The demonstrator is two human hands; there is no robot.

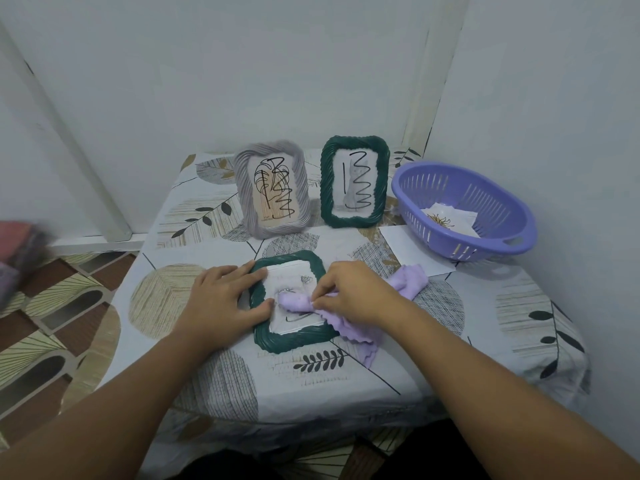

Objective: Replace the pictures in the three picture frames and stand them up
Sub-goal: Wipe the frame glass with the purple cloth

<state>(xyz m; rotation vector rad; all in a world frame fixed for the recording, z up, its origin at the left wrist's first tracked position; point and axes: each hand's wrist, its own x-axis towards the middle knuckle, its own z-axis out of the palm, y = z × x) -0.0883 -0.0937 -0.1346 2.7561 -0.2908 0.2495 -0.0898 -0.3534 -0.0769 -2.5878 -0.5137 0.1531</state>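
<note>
Two frames (313, 183) stand, but the flat frame (291, 301) may slide if the open left hand (221, 297) lifts while the right hand (353, 294) pinching the cloth (349, 320) rubs hard.

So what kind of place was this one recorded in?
Most likely a room in a home, in a corner. A small table under a leaf-print tablecloth stands against plain pale walls, the floor has patterned tiles, and a purple plastic basket sits on the table beside the picture frames.
</note>
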